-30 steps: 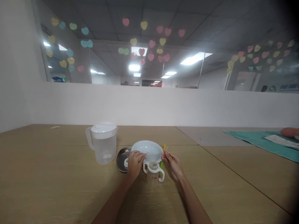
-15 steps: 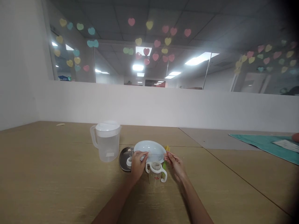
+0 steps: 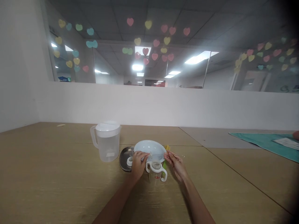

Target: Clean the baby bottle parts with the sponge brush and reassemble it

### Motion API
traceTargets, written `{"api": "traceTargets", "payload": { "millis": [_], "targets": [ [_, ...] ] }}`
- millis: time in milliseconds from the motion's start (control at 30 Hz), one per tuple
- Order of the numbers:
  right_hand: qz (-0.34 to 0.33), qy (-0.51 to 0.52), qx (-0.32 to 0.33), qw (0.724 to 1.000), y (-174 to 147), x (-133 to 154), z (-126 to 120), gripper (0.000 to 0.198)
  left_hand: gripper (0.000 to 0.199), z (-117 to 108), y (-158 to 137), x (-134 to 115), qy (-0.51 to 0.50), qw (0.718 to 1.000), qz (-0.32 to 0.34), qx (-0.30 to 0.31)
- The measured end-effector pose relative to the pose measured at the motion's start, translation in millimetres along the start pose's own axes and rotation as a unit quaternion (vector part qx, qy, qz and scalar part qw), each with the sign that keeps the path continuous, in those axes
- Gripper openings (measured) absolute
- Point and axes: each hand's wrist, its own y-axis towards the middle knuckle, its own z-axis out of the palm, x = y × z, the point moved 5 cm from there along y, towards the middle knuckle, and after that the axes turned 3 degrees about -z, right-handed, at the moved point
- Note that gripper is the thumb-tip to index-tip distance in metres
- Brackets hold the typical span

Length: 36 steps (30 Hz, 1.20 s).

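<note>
My left hand [image 3: 140, 160] pinches a small translucent piece [image 3: 150, 153] in front of the white basin [image 3: 149, 145]. A thin wire [image 3: 157, 154] runs from this piece to my right hand [image 3: 174, 162], whose fingers are closed on it. Its small looped end [image 3: 183, 156] sticks out to the right of that hand. The wire looks like a straw brush, but bristles cannot be made out. Between my wrists stands a clear bottle [image 3: 155, 174] with two white handles and an uncovered mouth. Beside my left hand, a metal tray [image 3: 123, 162] holds a white ring-shaped cap [image 3: 129, 161] and a clear cover [image 3: 132, 151].
A lidded plastic pitcher [image 3: 108, 144] with water stands at the left. Yellow and green items [image 3: 167, 147] lie partly hidden behind my right hand. Far right, a teal cloth [image 3: 263, 141] bears white paper [image 3: 287, 143], with another person's hand [image 3: 296, 135] at the edge.
My left hand has shifted slightly right with the translucent piece. The wire's looped end shows more clearly beyond my right hand. Bottle, basin and pitcher stay put.
</note>
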Motion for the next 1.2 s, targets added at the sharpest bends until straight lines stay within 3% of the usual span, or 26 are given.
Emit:
{"api": "traceTargets", "payload": {
  "millis": [1200],
  "targets": [
    [-0.024,-0.003,0.000,1.000,0.1,5.0,1.1,0.036,0.022,-1.0,-0.2,-2.0,-0.015,1.000,-0.021,-0.008]
  ]
}}
